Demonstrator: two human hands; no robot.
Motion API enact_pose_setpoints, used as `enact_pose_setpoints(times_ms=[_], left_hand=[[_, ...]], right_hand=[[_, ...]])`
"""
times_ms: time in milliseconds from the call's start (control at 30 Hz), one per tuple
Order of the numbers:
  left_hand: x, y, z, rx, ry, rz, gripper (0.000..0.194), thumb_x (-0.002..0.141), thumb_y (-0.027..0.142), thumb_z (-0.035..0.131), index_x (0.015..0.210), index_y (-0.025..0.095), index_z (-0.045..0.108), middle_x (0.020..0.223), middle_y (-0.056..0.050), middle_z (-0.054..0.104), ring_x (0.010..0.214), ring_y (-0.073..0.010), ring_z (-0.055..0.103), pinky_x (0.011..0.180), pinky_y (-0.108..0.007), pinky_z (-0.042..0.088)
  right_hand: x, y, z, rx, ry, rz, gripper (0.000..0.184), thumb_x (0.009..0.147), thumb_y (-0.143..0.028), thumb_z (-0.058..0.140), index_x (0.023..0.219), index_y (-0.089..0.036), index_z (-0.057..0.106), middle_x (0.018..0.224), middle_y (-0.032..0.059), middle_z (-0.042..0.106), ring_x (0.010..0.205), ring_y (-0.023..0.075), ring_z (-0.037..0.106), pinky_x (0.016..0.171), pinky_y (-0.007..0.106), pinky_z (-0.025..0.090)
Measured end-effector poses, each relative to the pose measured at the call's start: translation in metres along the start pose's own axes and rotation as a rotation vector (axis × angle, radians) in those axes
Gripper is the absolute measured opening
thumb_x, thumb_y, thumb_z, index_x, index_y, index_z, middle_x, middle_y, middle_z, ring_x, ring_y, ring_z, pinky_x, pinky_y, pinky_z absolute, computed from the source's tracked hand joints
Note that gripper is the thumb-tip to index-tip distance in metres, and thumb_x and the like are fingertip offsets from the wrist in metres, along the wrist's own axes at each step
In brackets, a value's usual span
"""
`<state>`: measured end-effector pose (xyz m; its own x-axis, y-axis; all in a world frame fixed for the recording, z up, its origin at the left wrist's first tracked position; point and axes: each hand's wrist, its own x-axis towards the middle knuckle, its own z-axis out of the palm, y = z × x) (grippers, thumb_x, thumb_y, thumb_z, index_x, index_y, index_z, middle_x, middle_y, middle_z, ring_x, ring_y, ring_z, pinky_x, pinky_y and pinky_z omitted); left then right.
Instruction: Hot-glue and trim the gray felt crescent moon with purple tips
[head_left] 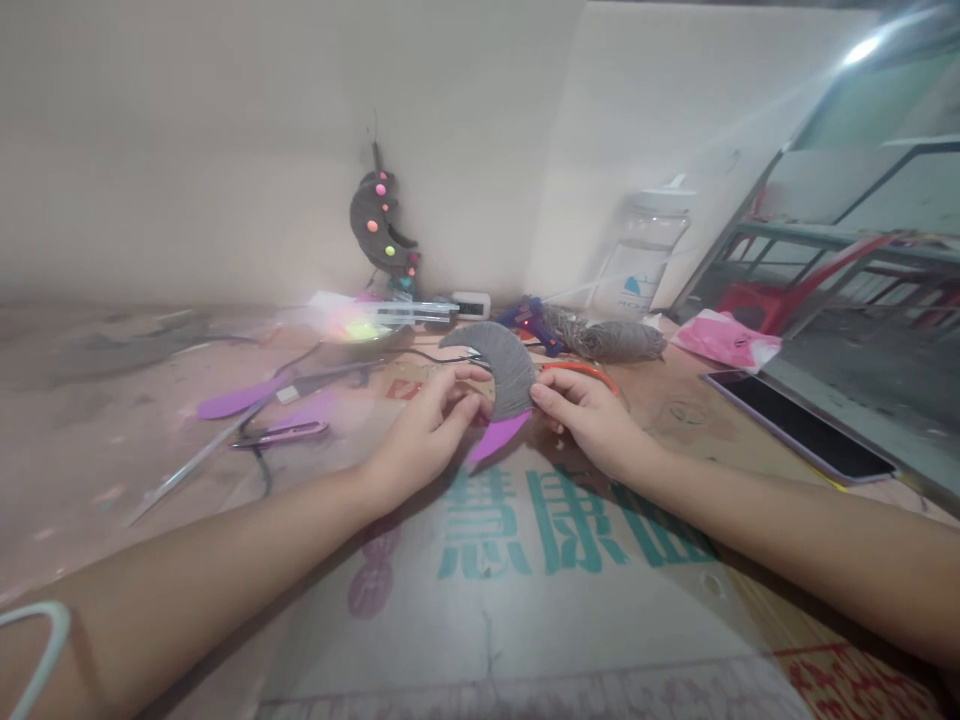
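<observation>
A crescent wrapped in grey yarn [510, 370] is held up over the table between my hands. Its lower tip [499, 437] is bare and purple. My left hand [442, 420] is closed at the inner curve, thumb and fingers on the edge. From the other side, my right hand [585, 405] pinches the outer edge between thumb and forefinger. Whether a loose yarn end is in the right fingers, I cannot make out. Behind the crescent lies a skein of grey yarn [611, 338] beside a dark blue glue gun [534, 325].
A grey crescent with colored pompoms [375, 225] hangs on the wall. Purple-handled snips [289, 433], a clear stick [199, 470] and a purple cutout [236, 400] lie left. At right are a water bottle [649, 250], a pink packet [727, 340] and a phone [802, 425].
</observation>
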<state>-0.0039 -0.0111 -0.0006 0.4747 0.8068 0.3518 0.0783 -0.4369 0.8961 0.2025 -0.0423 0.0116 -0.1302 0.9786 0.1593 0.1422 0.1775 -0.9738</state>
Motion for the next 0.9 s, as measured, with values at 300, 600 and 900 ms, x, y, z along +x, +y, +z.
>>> enact_pose_setpoints(times_ms=[300, 600, 900], left_hand=[[0.003, 0.011, -0.003, 0.201, -0.01, -0.048, 0.023, 0.09, 0.034, 0.054, 0.095, 0.016, 0.069, 0.099, -0.007, 0.072, 0.097, -0.0217, 0.064, 0.09, -0.036, 0.049], [0.004, 0.004, -0.003, 0.168, -0.081, -0.108, 0.023, 0.085, 0.038, 0.059, 0.082, 0.016, 0.066, 0.081, -0.003, 0.065, 0.078, -0.0167, 0.059, 0.075, -0.029, 0.046], [0.004, 0.003, -0.003, 0.256, 0.045, -0.078, 0.024, 0.096, 0.036, 0.042, 0.081, 0.019, 0.05, 0.08, 0.0, 0.053, 0.079, -0.0156, 0.049, 0.075, -0.028, 0.039]], right_hand=[[0.0, 0.001, -0.003, -0.079, 0.067, -0.049, 0.035, 0.084, -0.052, 0.063, 0.076, -0.02, 0.052, 0.06, -0.006, 0.044, 0.05, 0.0092, 0.04, 0.049, 0.024, 0.033], [0.002, 0.001, -0.002, -0.125, 0.082, -0.073, 0.032, 0.085, -0.049, 0.062, 0.077, -0.019, 0.053, 0.062, -0.0055, 0.046, 0.051, 0.0091, 0.038, 0.049, 0.024, 0.033], [0.0, 0.002, -0.004, -0.121, 0.208, -0.137, 0.034, 0.085, -0.052, 0.062, 0.08, -0.018, 0.055, 0.061, -0.005, 0.045, 0.054, 0.0091, 0.038, 0.051, 0.023, 0.031]])
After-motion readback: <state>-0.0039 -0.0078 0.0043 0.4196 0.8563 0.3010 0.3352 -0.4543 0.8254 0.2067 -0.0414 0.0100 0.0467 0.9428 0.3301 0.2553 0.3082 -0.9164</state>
